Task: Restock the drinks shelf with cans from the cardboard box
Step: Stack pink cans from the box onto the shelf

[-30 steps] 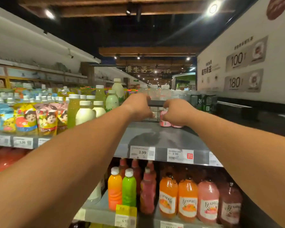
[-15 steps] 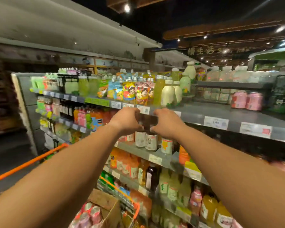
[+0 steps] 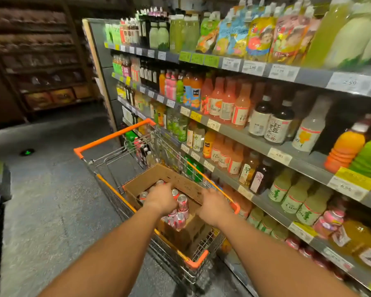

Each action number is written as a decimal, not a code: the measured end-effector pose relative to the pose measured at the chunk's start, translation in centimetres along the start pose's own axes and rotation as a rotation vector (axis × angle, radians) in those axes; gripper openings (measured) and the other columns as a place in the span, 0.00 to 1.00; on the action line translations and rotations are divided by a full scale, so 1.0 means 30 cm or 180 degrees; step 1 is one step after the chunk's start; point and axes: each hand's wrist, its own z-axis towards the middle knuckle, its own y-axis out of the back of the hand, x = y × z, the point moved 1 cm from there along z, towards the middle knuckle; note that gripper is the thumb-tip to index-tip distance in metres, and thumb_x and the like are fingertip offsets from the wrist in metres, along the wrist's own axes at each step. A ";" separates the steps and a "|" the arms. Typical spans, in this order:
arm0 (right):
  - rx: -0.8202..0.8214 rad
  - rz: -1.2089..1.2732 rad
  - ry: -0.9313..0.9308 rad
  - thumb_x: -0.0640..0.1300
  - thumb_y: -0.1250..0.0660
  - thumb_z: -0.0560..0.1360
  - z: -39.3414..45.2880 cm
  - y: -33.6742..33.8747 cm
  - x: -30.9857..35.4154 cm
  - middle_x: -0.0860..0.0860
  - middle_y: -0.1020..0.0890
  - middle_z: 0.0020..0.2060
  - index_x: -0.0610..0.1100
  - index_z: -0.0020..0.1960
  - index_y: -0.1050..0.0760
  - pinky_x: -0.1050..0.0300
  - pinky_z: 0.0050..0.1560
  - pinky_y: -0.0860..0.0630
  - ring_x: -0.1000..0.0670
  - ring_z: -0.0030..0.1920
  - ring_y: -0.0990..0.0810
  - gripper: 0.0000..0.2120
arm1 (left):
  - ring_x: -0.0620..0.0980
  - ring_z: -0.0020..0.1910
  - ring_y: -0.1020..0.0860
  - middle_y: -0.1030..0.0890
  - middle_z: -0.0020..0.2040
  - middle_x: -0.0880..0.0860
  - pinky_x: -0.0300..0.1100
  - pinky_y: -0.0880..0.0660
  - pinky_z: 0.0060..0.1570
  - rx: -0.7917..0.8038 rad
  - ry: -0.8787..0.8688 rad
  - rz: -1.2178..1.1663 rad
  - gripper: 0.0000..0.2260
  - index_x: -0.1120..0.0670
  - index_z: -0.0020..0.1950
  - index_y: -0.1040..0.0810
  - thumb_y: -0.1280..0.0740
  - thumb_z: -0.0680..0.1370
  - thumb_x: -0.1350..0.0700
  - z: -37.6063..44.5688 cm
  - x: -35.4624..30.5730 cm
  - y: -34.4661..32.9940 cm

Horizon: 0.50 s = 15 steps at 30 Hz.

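Both forearms reach down into frame, near to the camera. Left hand point(image 3: 161, 200) is down in the box point(image 3: 181, 184), fingers curled over the cans point(image 3: 182, 203), looks like closing on one or two but the grip itself is hidden under the knuckles, cannot tell if it actually has hold. Right hand point(image 3: 214, 207) is curled over the box's right wall near the cart point(image 3: 114, 137) rim, grip not clear either; nothing visibly held. Cans sit upright in the box, long axis vertical, tops with pull tabs facing up, pink and red labels, packed touching each other. Box is open-topped cardboard, sits inside the wire cart with orange trim. Handling guess: cans stiff, smooth, a bit slippery, full so moderately heavy for their size, dent if dropped; best taken around the side wall from above, one per hand, or pinched at the top rim. Cart stands just beside the shelf point(image 3: 255, 144). Further right, lower shelf rows carry pink cans point(image 3: 330, 219) that seem to match, blurred. Upper rows hold bottles and pouches, price tags along the edges. Beyond, dark aisle floor and wooden racks.
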 end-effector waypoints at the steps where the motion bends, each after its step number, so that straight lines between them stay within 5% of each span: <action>1: 0.0048 0.0036 0.0006 0.49 0.33 0.73 0.024 -0.032 0.002 0.43 0.28 0.62 0.43 0.70 0.34 0.47 0.62 0.28 0.39 0.64 0.29 0.27 | 0.60 0.64 0.24 0.22 0.65 0.58 0.50 0.24 0.60 0.0044 0.0081 -0.0018 0.25 0.52 0.71 0.28 0.28 0.75 0.51 0.013 0.025 -0.022; 11: 0.0654 0.0068 0.0197 0.47 0.32 0.72 0.392 -0.261 -0.052 0.45 0.28 0.64 0.44 0.71 0.33 0.48 0.66 0.29 0.43 0.65 0.29 0.28 | 0.60 0.59 0.21 0.20 0.61 0.58 0.49 0.23 0.58 0.0375 0.0625 -0.0142 0.19 0.53 0.66 0.24 0.33 0.75 0.55 0.277 0.202 -0.233; 15: 0.0881 -0.0057 0.0361 0.49 0.33 0.73 0.598 -0.345 -0.087 0.46 0.27 0.62 0.45 0.68 0.32 0.51 0.64 0.30 0.44 0.64 0.28 0.25 | 0.60 0.57 0.20 0.19 0.60 0.57 0.51 0.21 0.57 0.0526 0.1047 -0.0125 0.23 0.50 0.68 0.27 0.35 0.73 0.48 0.461 0.271 -0.378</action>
